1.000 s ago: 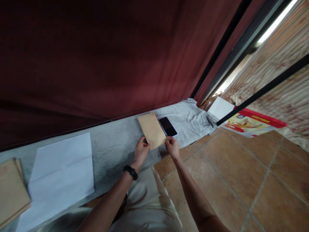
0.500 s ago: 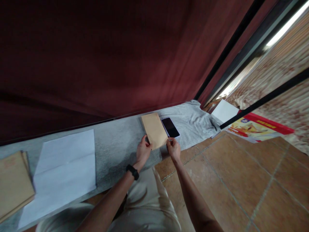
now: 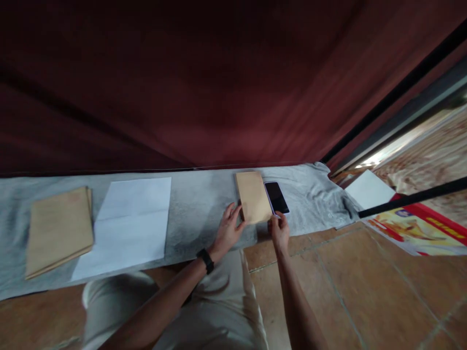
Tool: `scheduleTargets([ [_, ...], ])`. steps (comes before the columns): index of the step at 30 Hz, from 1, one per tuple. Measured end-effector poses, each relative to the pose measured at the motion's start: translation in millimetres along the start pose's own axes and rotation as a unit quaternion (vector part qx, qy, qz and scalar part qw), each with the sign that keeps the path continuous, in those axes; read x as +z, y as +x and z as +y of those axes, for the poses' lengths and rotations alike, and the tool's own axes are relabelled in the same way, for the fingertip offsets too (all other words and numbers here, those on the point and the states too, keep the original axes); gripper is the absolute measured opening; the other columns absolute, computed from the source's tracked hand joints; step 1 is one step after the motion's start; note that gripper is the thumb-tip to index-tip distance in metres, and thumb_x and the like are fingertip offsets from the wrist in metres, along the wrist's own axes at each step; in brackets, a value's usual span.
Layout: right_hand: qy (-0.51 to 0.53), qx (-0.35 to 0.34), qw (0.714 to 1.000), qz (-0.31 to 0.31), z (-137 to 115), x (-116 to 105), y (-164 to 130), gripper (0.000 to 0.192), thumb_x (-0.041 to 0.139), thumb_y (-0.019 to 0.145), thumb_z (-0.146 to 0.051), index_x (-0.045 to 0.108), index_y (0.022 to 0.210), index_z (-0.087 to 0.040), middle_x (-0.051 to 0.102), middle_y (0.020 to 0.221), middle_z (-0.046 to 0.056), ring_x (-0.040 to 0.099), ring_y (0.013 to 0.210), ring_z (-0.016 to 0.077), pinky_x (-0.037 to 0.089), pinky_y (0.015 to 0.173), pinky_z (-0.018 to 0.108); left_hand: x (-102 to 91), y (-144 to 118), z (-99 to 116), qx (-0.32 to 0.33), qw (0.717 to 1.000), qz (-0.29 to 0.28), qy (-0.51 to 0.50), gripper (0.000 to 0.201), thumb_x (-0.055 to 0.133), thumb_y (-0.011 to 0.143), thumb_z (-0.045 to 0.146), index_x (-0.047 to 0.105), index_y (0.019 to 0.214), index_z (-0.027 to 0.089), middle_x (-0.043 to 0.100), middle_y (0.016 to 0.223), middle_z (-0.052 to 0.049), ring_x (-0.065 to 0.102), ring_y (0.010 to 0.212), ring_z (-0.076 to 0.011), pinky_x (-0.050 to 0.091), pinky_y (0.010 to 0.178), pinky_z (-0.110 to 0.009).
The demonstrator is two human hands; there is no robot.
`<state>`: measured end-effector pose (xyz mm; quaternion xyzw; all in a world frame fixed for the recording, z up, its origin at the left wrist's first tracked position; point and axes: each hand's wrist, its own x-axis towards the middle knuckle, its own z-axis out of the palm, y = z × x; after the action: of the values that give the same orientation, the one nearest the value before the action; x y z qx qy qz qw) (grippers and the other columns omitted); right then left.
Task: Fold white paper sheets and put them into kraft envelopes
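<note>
Brown envelope (image 3: 253, 197): lay flat on grey cloth (image 3: 197, 204), sealed or not could not be told. Left hand (image 3: 229, 231) fingers spread, touching its near-left edge; right hand (image 3: 279, 231) pinched its near-right corner. Phone (image 3: 276, 197) just beyond right hand. White sheet (image 3: 131, 218) and envelope stack (image 3: 58, 231) well left, untouched.

The brown envelope (image 3: 253, 197) hides the phone's (image 3: 277, 197) left edge; the poster (image 3: 419, 226) is cut off at right.

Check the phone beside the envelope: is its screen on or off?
Off. The phone lies face up on the grey cloth, its screen uniformly black.
</note>
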<state>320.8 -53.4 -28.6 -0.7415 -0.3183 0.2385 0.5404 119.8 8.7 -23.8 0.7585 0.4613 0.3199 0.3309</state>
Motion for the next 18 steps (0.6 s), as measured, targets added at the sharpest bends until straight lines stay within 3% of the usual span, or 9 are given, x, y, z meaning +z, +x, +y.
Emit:
scheduleTargets([
  [5, 0.081, 0.009, 0.997, 0.013, 1, 1, -23, 0.053, 0.054, 0.089, -0.058, 0.058, 0.123, -0.017, 0.059, 0.070, -0.002, 0.054, 0.056, 0.0135, 0.045, 0.053, 0.024, -69.3, -44, -33, -0.013, 0.988, 0.081, 0.132, 0.052, 0.058, 0.092, 0.026, 0.050, 0.144, 0.021, 0.038, 0.160, -0.014, 0.037, 0.147, -0.0300, 0.036, 0.119, -0.051],
  [7, 0.061, -0.017, 0.998, -0.021, -2, 10, -38, 0.049, 0.053, 0.090, -0.056, 0.060, 0.121, -0.019, 0.062, 0.076, 0.001, 0.058, 0.063, 0.0157, 0.048, 0.058, 0.027, -100.1, -67, -48, -0.045, 0.969, 0.130, 0.206, 0.054, 0.057, 0.094, 0.034, 0.050, 0.145, 0.019, 0.037, 0.161, -0.017, 0.034, 0.149, -0.0343, 0.033, 0.119, -0.055],
  [10, 0.038, -0.042, 0.991, -0.124, -9, 35, -64, 0.045, 0.052, 0.091, -0.052, 0.062, 0.122, -0.021, 0.068, 0.092, 0.006, 0.064, 0.077, 0.0194, 0.053, 0.068, 0.030, -134.3, -103, -68, -0.111, 0.927, 0.179, 0.312, 0.068, 0.051, 0.097, 0.049, 0.039, 0.153, 0.013, 0.027, 0.165, -0.022, 0.019, 0.154, -0.0406, 0.017, 0.120, -0.067],
  [13, 0.030, -0.049, 0.972, -0.229, -16, 72, -89, 0.041, 0.050, 0.092, -0.047, 0.064, 0.121, -0.022, 0.070, 0.102, 0.009, 0.066, 0.081, 0.0200, 0.055, 0.071, 0.031, -150.7, -134, -81, -0.140, 0.908, 0.182, 0.352, 0.077, 0.046, 0.097, 0.056, 0.034, 0.155, 0.007, 0.028, 0.163, -0.027, 0.020, 0.153, -0.0423, 0.019, 0.119, -0.067],
  [18, 0.036, -0.042, 0.950, -0.306, -27, 129, -118, 0.034, 0.053, 0.090, -0.042, 0.068, 0.114, -0.023, 0.073, 0.101, 0.008, 0.067, 0.080, 0.0195, 0.057, 0.070, 0.032, -158.0, -152, -87, -0.131, 0.910, 0.142, 0.366, 0.077, 0.050, 0.094, 0.059, 0.044, 0.149, 0.006, 0.038, 0.157, -0.028, 0.035, 0.148, -0.0423, 0.027, 0.118, -0.062],
])
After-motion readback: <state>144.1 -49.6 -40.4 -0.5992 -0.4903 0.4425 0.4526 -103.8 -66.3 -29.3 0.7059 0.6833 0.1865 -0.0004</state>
